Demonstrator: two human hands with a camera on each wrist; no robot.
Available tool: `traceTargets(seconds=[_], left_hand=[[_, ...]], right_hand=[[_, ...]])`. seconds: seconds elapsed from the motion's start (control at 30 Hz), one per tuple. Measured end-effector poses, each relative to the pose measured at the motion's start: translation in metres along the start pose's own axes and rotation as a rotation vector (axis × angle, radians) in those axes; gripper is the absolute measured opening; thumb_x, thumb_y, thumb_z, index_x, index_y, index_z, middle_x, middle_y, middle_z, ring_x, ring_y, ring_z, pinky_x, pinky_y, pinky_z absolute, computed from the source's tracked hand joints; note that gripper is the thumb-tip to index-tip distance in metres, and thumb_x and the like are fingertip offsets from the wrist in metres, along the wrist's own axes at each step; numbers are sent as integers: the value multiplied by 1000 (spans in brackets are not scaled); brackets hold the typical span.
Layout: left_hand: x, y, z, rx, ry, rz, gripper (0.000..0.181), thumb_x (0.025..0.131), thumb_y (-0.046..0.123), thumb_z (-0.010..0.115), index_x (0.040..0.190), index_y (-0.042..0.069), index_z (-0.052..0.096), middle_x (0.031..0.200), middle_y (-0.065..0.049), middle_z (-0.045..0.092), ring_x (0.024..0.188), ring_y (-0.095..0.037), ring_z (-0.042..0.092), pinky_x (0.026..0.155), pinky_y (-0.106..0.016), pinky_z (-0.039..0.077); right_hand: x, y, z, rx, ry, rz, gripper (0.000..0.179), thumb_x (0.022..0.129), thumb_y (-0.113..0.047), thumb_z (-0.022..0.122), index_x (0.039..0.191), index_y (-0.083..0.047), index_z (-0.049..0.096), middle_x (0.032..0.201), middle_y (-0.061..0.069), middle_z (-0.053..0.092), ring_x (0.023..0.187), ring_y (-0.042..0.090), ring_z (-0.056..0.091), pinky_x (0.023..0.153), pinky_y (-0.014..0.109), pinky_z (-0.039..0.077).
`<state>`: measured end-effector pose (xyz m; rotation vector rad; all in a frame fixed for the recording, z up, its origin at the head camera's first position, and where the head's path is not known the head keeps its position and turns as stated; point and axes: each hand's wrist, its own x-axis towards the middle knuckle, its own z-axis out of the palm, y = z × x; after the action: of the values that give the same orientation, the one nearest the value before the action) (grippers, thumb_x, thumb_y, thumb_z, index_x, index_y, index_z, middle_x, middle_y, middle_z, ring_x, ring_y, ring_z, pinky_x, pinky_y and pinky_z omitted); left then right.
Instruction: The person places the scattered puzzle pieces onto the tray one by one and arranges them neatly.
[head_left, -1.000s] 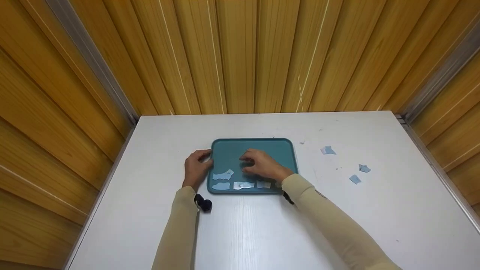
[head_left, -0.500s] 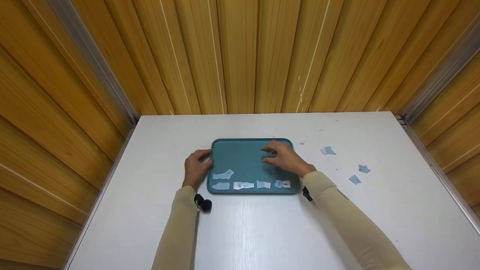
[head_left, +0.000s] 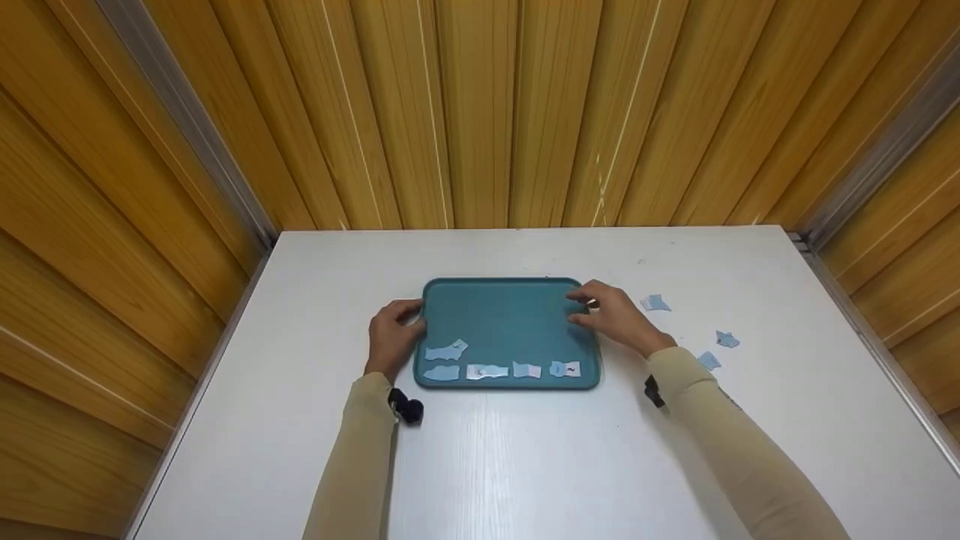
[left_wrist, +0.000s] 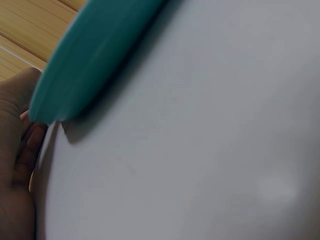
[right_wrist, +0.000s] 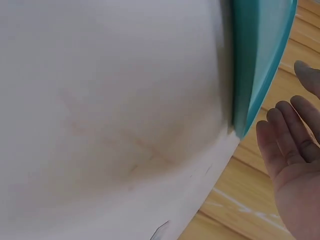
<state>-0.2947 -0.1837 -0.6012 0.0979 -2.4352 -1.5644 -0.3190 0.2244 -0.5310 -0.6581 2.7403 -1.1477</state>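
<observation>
A green-blue tray [head_left: 517,319] lies on the white table. My left hand [head_left: 391,337] holds the tray's left rim, with thumb and fingers at the edge. In the left wrist view, part of that hand [left_wrist: 17,150] shows beside the tray's corner [left_wrist: 85,65]. My right hand [head_left: 619,319] hovers at the tray's right rim, thumb and fingers apart, holding nothing. In the right wrist view its bent fingers [right_wrist: 287,130] are apart from the tray [right_wrist: 245,65]. Several torn blue-and-white paper pieces [head_left: 487,371] line the tray's near side, with another piece [head_left: 446,350] above the leftmost.
To the right, loose torn paper pieces lie on the table [head_left: 480,465]: one [head_left: 656,302] near my right hand, one [head_left: 727,339] further right, and one [head_left: 709,361] partly behind my sleeve. Wood-patterned panels [head_left: 480,112] stand behind and at both sides.
My right hand has moved right, from over the tray's middle to its right rim, uncovering the rightmost paper piece in the near row. The left hand has stayed at the left rim.
</observation>
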Motion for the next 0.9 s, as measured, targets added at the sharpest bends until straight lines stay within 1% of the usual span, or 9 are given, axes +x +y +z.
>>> traceTargets(seconds=[0.1, 0.3, 0.6, 0.77, 0.9], left_hand=[[1, 0, 0, 2, -4, -1, 34, 90, 8, 78, 124, 10, 79, 123, -1, 74, 121, -21, 64, 109, -38, 49], [1, 2, 0, -8, -11, -20, 33, 91, 8, 79, 123, 12, 79, 122, 2, 74, 120, -19, 63, 109, -37, 49], [0, 0, 0, -24, -9, -3, 32, 91, 12, 82, 123, 11, 79, 122, 0, 74, 120, -20, 64, 109, -39, 49], [0, -2, 0, -28, -2, -2, 32, 91, 10, 82, 123, 11, 79, 122, 0, 74, 120, -20, 64, 108, -39, 50], [1, -2, 0, -13, -5, 6, 32, 92, 10, 81, 124, 10, 79, 123, -1, 74, 120, -21, 64, 108, -38, 51]], right_hand=[[-6, 9, -7, 3, 20, 22, 44, 96, -7, 79, 136, 5, 66, 130, 22, 65, 126, 41, 61, 109, 55, 51], [-17, 28, -21, -28, 64, 50, 41, 96, -6, 77, 134, 4, 67, 132, 20, 65, 127, 41, 60, 109, 56, 51], [-29, 45, -40, -48, 87, 107, 41, 98, -7, 75, 136, 5, 65, 135, 23, 62, 129, 43, 57, 110, 58, 49], [-33, 53, -47, -65, 105, 101, 41, 98, -5, 75, 136, 7, 64, 135, 25, 60, 130, 46, 56, 111, 59, 48], [-37, 59, -55, -70, 115, 107, 43, 99, -6, 75, 138, 8, 63, 139, 27, 57, 132, 48, 54, 112, 61, 45]])
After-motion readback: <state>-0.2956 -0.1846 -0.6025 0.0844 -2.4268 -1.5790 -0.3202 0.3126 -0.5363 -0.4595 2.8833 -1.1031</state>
